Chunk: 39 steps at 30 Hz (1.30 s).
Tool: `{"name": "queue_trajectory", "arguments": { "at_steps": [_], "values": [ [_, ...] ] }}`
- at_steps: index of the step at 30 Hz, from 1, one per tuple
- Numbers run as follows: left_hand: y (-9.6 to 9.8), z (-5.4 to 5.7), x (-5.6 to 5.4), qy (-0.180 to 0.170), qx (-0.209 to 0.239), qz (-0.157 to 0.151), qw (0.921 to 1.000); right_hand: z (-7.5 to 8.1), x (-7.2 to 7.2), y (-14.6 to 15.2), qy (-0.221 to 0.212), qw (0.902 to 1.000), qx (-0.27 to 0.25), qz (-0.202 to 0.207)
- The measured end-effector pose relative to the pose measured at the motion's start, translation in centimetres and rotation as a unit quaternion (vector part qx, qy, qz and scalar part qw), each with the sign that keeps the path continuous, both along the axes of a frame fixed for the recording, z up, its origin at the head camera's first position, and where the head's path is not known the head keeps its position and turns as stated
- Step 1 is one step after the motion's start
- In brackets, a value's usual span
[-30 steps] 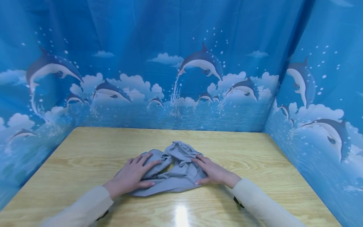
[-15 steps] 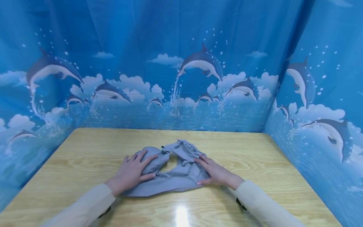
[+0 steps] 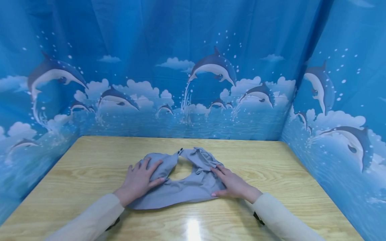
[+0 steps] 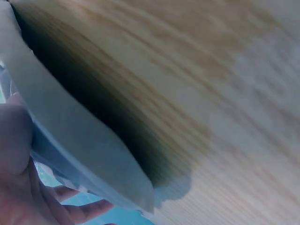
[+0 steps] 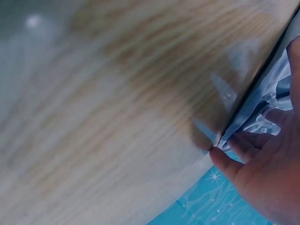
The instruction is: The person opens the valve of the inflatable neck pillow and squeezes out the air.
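Note:
A grey cloth bib (image 3: 187, 190) lies on the table with a rounded neck opening in its middle. Two small dark snaps (image 3: 180, 151) show where its narrow ends meet at the top. My left hand (image 3: 138, 180) rests on the bib's left part, fingers spread and thumb pointing to the opening. On the right part, which is bunched in wrinkles, my right hand (image 3: 232, 183) presses with extended fingers, its thumb at the near edge. The bib's near edge (image 4: 79, 136) stands slightly off the wood in the left wrist view. Wrinkled fabric (image 5: 276, 89) lies under my right fingers in the right wrist view.
The wood-grain table (image 3: 105, 154) runs back to a blue dolphin-printed curtain (image 3: 150, 83), which also closes off the left and right sides. A bright light reflection shows on the table's near part.
My left hand has slid left and slightly toward me, spreading the bib's left part flatter. The neck opening has widened and the snaps have come into sight. My right hand has shifted slightly right.

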<state>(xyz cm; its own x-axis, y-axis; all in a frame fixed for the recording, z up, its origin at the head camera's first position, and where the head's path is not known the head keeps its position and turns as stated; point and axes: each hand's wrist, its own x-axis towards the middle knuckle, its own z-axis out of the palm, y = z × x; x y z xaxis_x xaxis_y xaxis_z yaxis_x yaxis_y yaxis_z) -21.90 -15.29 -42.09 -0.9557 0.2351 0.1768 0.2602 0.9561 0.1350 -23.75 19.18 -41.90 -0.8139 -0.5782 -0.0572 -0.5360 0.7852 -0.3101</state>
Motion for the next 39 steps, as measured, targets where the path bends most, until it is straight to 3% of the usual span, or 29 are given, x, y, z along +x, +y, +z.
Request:
{"name": "queue_trajectory", "arguments": {
  "at_steps": [9, 13, 17, 20, 26, 39],
  "values": [
    [-0.1, 0.1, -0.1, -0.002, 0.011, 0.004, 0.9999, 0.3, 0.4, 0.1, 0.01, 0.9998, 0.004, -0.015],
    [-0.4, -0.1, 0.2, 0.029, -0.01, -0.041, 0.9987, 0.4, 0.4, 0.1, 0.022, 0.9997, 0.0, -0.008],
    [-0.7, -0.4, 0.8, 0.058, -0.054, -0.102, 0.9916, 0.3, 0.3, 0.1, 0.031, 0.9994, -0.012, -0.003],
    [-0.7, -0.5, 1.2, 0.058, -0.072, -0.119, 0.9885, 0.2, 0.1, 0.2, 0.03, 0.9994, -0.017, 0.002],
    [-0.6, -0.5, 1.2, 0.05, -0.093, -0.112, 0.9881, 0.0, -0.2, 0.5, 0.019, 0.9998, -0.007, 0.004],
    [-0.8, 0.0, 0.1, 0.034, -0.095, -0.109, 0.9889, 0.2, 0.1, 0.3, 0.024, 0.9976, 0.049, -0.043]
  ]
}}
